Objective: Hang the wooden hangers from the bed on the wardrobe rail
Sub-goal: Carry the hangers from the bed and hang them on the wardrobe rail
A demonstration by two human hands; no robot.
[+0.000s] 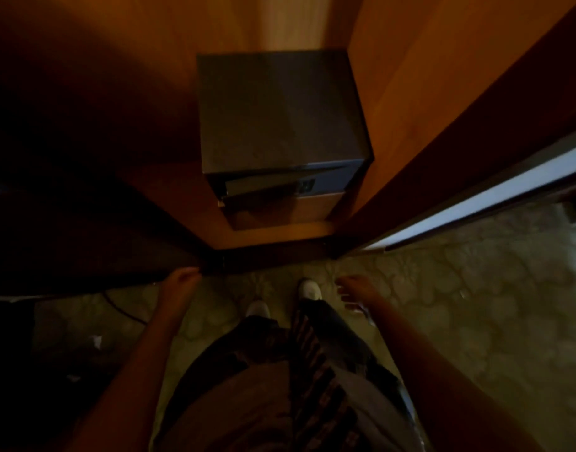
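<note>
I look straight down into an open wooden wardrobe [280, 233]. No hanger, rail or bed is in view. My left hand [182, 280] hangs low at the wardrobe's front bottom edge, fingers curled in with nothing visible in them. My right hand [356, 287] hangs over the floor to the right of my shoes, fingers apart and empty. The picture is dim and blurred.
A dark grey safe [276, 115] with its small door ajar stands on the wardrobe floor. An open wardrobe door [475, 132] runs diagonally at right. Pale patterned floor [475, 305] lies below. My white shoes [309, 288] point at the wardrobe. A dark cable [120, 306] lies at left.
</note>
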